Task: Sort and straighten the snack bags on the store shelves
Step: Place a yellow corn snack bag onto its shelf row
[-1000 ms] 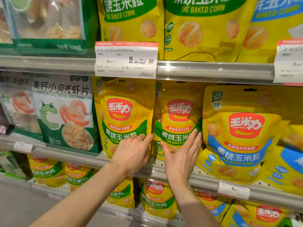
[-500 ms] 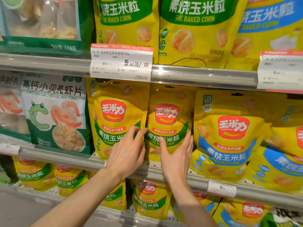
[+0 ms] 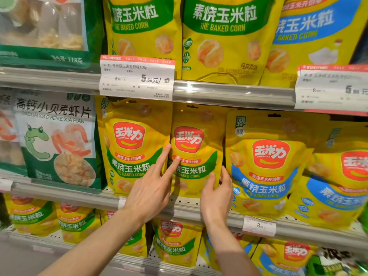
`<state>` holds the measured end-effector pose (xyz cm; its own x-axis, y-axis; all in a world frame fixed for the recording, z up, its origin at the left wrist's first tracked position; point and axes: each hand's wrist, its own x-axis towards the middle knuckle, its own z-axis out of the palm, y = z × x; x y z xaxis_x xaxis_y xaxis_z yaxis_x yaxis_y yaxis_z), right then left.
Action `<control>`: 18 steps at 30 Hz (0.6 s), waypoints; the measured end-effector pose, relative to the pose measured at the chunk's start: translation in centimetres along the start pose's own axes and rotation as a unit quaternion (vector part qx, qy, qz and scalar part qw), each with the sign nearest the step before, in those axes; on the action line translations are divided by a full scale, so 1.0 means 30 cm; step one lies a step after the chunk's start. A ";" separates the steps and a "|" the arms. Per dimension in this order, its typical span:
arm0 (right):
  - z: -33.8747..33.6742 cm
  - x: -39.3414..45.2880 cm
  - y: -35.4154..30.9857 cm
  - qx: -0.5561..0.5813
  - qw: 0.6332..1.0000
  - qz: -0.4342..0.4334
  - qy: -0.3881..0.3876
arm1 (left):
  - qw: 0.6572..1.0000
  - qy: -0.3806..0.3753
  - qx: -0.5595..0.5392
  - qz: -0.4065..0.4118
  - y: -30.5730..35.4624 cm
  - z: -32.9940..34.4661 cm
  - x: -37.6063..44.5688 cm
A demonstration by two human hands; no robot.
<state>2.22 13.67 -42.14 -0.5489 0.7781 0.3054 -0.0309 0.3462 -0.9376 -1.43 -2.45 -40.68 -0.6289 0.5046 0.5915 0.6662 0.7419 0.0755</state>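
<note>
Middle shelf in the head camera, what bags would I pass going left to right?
Shrimp chip bag → first green corn bag → second green corn bag, between both hands → blue corn bag → another blue corn bag at the right edge.

Two hands (image 3: 151,194) (image 3: 217,198), three price tags (image 3: 137,77)

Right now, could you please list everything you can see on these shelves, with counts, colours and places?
Yellow-and-green baked corn bags: two, middle shelf centre; more above and below.
Yellow-and-blue baked corn bags: several, middle shelf right; others above and below.
Green-and-white prawn cracker bag: one in full view, middle shelf left.
White price tags with red strip: two, upper rail; smaller ones lower.
Grey metal shelf rails: three levels.
Left hand: fingers straight, touching the centre green bags.
Right hand: fingers curled round the centre bag's right edge.
</note>
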 end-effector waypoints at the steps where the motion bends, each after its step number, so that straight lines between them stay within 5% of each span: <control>1: 0.002 0.009 0.002 0.009 1.000 0.010 0.007 | 1.000 0.000 0.000 0.000 -0.001 0.004 0.002; 11: -0.009 0.074 -0.019 0.069 0.991 0.109 0.031 | 1.000 0.005 -0.006 0.021 0.017 0.021 0.013; 18: -0.057 0.064 -0.016 0.032 0.997 0.072 0.000 | 0.999 0.013 -0.003 0.031 0.038 0.034 0.028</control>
<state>2.61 15.90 -40.80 -0.5509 0.8177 0.1666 -0.0046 0.1967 -0.9805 -1.61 -0.74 -40.92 -0.5757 0.5379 0.6159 0.7057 0.7072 0.0420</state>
